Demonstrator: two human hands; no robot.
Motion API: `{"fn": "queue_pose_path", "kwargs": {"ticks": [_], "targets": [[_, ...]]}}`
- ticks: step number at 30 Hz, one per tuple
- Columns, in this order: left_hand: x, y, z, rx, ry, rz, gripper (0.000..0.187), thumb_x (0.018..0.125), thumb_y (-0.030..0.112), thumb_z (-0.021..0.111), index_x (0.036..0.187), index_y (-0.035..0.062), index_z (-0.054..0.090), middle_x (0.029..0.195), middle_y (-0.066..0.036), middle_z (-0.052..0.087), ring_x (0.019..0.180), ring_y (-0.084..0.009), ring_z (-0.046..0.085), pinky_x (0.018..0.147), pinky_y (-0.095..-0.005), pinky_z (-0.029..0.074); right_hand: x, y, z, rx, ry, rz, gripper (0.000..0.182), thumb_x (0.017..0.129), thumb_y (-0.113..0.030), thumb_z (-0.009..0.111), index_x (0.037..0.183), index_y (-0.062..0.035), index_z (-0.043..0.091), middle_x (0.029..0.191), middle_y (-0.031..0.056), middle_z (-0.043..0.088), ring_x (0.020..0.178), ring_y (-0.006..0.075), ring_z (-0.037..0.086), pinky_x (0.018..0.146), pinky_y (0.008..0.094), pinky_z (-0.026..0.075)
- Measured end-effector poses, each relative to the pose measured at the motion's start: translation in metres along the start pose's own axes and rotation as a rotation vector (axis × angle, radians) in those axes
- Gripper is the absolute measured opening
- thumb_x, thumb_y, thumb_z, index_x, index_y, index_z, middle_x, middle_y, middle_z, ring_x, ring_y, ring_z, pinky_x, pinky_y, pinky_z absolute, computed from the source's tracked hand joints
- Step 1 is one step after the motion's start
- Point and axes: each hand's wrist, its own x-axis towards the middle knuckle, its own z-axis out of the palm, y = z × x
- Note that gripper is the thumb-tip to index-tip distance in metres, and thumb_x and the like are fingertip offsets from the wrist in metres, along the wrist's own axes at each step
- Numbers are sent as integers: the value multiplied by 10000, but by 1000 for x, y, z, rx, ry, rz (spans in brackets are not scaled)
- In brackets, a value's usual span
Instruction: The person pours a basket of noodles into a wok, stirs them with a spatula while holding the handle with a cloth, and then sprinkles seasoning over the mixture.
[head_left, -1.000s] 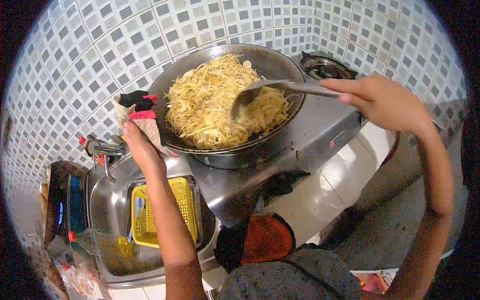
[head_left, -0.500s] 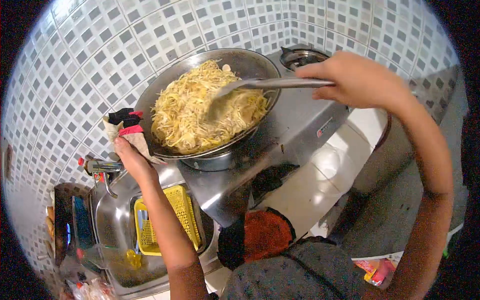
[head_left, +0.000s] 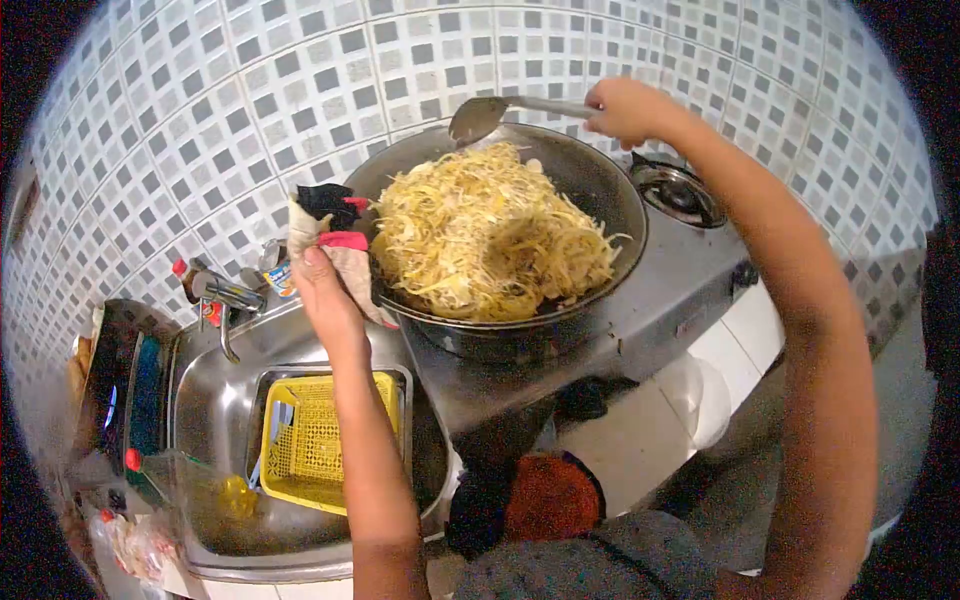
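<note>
A large dark wok [head_left: 625, 215] sits on the stove, heaped with pale yellow noodles [head_left: 480, 230] mixed with thin sprouts. My left hand [head_left: 325, 285] is closed around a folded cloth [head_left: 350, 270], beige with black and red parts, at the wok's left rim; the cloth hides whatever part of the wok lies under it. My right hand [head_left: 630, 112] grips the handle of a metal spatula [head_left: 478, 118]. Its broad blade is raised above the far rim, apart from the noodles.
Right of the wok is a second burner [head_left: 680, 190] on the steel stove [head_left: 660, 285]. At the left, a steel sink [head_left: 205, 400] with a tap [head_left: 228, 330] holds a yellow basket [head_left: 320, 490]. A tiled wall [head_left: 420, 60] stands close behind the wok.
The spatula has come up out of the noodles to above the wok's far rim. My left hand still holds the cloth at the rim. The whole view has shifted.
</note>
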Motion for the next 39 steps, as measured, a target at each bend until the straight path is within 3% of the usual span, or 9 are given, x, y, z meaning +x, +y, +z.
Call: {"fn": "queue_pose_path", "kwargs": {"ticks": [4,10,13,16,19,24,26,30,39], "targets": [[-1,6,0,-153,-10,-139,444,845,347,359,1121,0,365,1073,-99,434,977,-164,399,861,-265,274,28,-1,31,-322,214,-244,271,768,-281,455,809,-29,546,710,155,564,691,318,536,643,415,411],[-12,10,-8,-388,-57,-307,500,838,313,392,1209,9,254,1186,-102,346,1062,-162,347,902,-268,244,15,24,32,-364,65,-172,277,788,-276,417,798,-29,543,720,162,554,729,319,533,644,402,413],[-15,15,-12,-386,-118,-278,492,841,294,391,1218,13,247,1190,-102,346,1065,-162,346,904,-266,243,6,26,7,-511,-173,-95,286,792,-276,412,829,-22,540,652,148,549,598,277,544,556,380,431],[-18,21,-13,-361,-113,-315,461,848,261,382,1215,13,258,1178,-96,364,1054,-157,357,896,-258,251,2,1,-21,-434,-327,221,348,748,-279,453,580,21,506,527,94,516,411,192,483,381,347,398],[-19,20,-15,-321,-149,-296,447,853,239,370,1218,11,252,1176,-98,370,1055,-155,357,894,-253,251,23,-22,-13,-552,-367,104,332,761,-271,428,711,38,539,496,126,479,384,192,469,388,350,395],[-16,10,-16,-229,-174,-227,432,851,228,370,1213,16,268,1183,-85,369,1069,-156,350,911,-256,231,55,-33,25,-229,-383,-176,349,765,-315,428,716,16,527,507,90,476,406,170,458,365,329,378],[-16,12,-18,-175,-176,-241,425,851,222,370,1211,17,273,1185,-81,368,1073,-155,346,913,-257,228,37,-60,28,-67,-394,101,356,782,-336,413,719,-5,525,499,64,464,403,159,440,359,319,374],[-15,10,-20,-122,-187,-227,420,850,216,372,1209,17,280,1187,-78,366,1078,-154,340,917,-258,223,20,-56,23,-25,-377,-99,393,790,-382,412,713,-15,529,487,46,447,440,144,443,417,300,381],[-16,26,-22,-272,-149,-400,439,837,252,400,1182,-5,313,1154,-75,396,1042,-154,381,898,-258,255,-56,-2,-9,-5,90,-362,318,793,-284,448,958,-24,529,648,158,535,541,208,494,558,303,395]]}}
